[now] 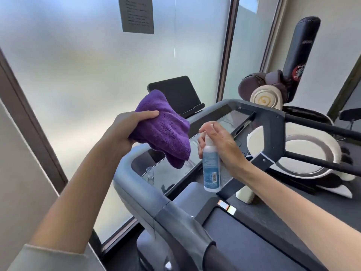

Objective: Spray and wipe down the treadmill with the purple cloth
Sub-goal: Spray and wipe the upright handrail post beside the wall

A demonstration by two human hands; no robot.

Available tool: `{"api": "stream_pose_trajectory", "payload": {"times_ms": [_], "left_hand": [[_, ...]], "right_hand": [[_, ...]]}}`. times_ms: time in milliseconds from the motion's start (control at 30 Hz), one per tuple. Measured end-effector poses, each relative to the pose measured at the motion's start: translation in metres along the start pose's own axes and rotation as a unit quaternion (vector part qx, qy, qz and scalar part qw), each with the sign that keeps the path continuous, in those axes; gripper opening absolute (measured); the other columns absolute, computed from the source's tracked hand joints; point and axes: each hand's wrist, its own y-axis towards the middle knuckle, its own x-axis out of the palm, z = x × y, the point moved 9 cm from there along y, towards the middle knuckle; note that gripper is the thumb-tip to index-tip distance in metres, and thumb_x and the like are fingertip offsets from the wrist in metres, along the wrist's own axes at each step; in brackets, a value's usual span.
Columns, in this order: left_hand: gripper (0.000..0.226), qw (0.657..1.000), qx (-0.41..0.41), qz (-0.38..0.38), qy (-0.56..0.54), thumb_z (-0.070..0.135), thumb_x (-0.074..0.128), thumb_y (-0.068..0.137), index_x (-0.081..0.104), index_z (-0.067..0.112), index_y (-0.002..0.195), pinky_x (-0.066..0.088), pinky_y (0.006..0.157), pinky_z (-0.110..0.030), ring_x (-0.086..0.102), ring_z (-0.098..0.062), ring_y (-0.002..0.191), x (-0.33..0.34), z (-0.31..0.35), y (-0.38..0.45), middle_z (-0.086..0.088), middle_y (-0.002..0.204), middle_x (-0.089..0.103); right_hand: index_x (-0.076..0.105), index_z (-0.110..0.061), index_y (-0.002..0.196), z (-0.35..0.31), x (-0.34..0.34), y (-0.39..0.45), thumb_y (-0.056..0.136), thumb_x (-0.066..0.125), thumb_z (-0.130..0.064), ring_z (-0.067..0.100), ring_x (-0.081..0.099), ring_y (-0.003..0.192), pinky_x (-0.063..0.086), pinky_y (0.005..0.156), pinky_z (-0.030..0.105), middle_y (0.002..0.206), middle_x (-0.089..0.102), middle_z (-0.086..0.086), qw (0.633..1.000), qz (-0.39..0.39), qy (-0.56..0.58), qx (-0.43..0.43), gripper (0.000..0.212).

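Note:
My left hand [125, 132] grips a bunched purple cloth [164, 130], held in the air above the treadmill's left handrail [140, 194]. My right hand [220, 145] holds a white spray bottle [212, 169] with a blue label, forefinger on its nozzle, which points at the cloth. Both are over the treadmill's glossy black console [230, 122]. The grey console frame [273, 122] runs around it, and the dark belt deck [244, 241] lies below.
A small clear cap [150, 173] stands on the console's near left part. A black tablet holder [175, 94] rises behind the console. Frosted glass panels fill the left and back. A black punching bag [300, 55], brown boxing gloves and a cream round machine stand at the right.

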Motion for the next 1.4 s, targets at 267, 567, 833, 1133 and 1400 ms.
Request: {"api": "stream_pose_trajectory", "payload": {"times_ms": [267,567,833,1133,1400], "left_hand": [[0.028,0.999,0.029,-0.022,0.037,0.019,0.080,0.073,0.070,0.007,0.095,0.043,0.042,-0.016,0.064,-0.007,0.051,0.037,-0.001,-0.050,0.001,0.071,0.071],[0.034,0.993,0.051,0.104,0.037,0.023,0.081,0.072,0.070,0.006,0.099,0.038,0.043,-0.021,0.058,-0.013,0.059,0.047,-0.009,-0.156,-0.003,0.080,0.067],[0.034,0.982,0.037,0.187,0.001,0.018,0.082,0.070,0.071,0.007,0.101,0.050,0.053,-0.023,0.069,-0.018,0.075,0.079,-0.028,-0.260,-0.008,0.092,0.075],[0.038,0.973,0.034,0.227,0.003,0.018,0.083,0.070,0.069,0.007,0.103,0.046,0.048,-0.023,0.067,-0.019,0.073,0.086,-0.041,-0.320,-0.008,0.091,0.073],[0.035,0.968,0.009,0.249,-0.022,0.016,0.082,0.070,0.069,0.011,0.102,0.041,0.040,-0.017,0.066,-0.010,0.056,0.071,-0.072,-0.356,-0.002,0.079,0.074]], "right_hand": [[0.058,-0.019,0.091,-0.035,-0.028,-0.043,0.099,0.044,-0.033,0.014,0.058,0.059,0.051,0.062,0.026,0.066,0.056,-0.002,0.996,0.024,-0.088,-0.017,0.021],[0.055,-0.017,0.099,-0.073,-0.037,-0.091,0.108,0.034,-0.016,0.017,0.058,0.062,0.051,0.065,0.033,0.068,0.054,0.000,0.983,-0.058,-0.149,-0.092,0.023],[0.051,-0.001,0.095,-0.085,-0.043,-0.148,0.108,0.034,-0.012,0.015,0.055,0.056,0.048,0.059,0.027,0.066,0.053,0.001,0.969,-0.116,-0.175,-0.132,0.024],[0.056,0.002,0.108,-0.079,-0.059,-0.176,0.106,0.038,-0.010,0.018,0.057,0.051,0.051,0.052,0.027,0.065,0.057,0.010,0.966,-0.089,-0.222,-0.096,0.022],[0.048,-0.027,0.115,-0.014,-0.086,-0.197,0.093,0.063,-0.017,0.016,0.066,0.086,0.054,0.072,0.028,0.106,0.063,0.011,0.970,-0.144,-0.120,0.156,0.029]]}}
